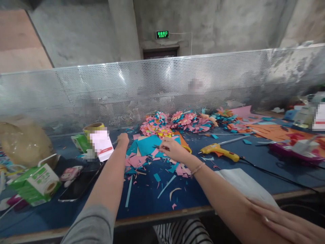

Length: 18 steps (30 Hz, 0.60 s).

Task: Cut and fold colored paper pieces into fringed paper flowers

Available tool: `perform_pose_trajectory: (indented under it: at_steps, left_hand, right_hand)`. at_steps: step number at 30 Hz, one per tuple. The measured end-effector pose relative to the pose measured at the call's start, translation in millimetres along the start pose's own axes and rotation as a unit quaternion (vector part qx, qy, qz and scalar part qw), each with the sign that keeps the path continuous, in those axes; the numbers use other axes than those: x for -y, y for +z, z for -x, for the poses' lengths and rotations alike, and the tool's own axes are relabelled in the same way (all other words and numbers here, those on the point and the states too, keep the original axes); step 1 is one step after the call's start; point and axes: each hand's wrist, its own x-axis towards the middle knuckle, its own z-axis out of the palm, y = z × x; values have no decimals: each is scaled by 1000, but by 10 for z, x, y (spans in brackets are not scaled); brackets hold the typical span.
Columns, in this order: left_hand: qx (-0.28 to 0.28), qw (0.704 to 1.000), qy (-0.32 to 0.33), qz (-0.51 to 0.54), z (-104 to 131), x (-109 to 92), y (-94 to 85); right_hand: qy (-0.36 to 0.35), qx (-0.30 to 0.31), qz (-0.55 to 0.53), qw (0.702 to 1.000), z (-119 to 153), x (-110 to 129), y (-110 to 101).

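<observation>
My left hand (123,139) is closed at the far left of the paper pile, beside a white card (101,144) with a red band. Whatever its fingers hold is hidden. My right hand (170,149) is closed around a pair of scissors, with dark blades pointing left and a yellow handle (187,148) showing behind the wrist. Under the blades lies blue paper (147,145). Pink and blue paper scraps (137,161) are scattered below. Behind them sit several fringed paper flowers (154,125) in pink, blue and yellow.
A yellow glue gun (220,151) lies to the right, its black cord trailing away. Another person's hand (281,217) rests by my right forearm. On the left are a phone (78,186), a green tissue pack (35,184) and a tape roll (93,127). A perforated metal screen (106,91) stands behind.
</observation>
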Motion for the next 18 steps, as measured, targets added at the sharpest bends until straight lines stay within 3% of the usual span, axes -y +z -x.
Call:
perform_pose_trajectory:
  at_steps: [3,8,12,15,18]
  left_hand:
    - [-6,1000,20,-14,72,-60,-63]
    - [-8,993,115,-7,348,-319,-235]
    - [13,965,257,57,693,-491,-309]
    - [-5,933,339,120,970,-465,-294]
    - [-43,927,361,89,1292,-319,-239]
  right_hand:
    - [-7,-5,-3,1000,14,-23,19]
    - [1,-15,-4,1000,27,-44,-4]
    - [-4,-35,13,999,30,-46,-53]
    - [-8,-26,27,999,38,-73,-58]
    - [0,-22,24,999,44,-117,-41]
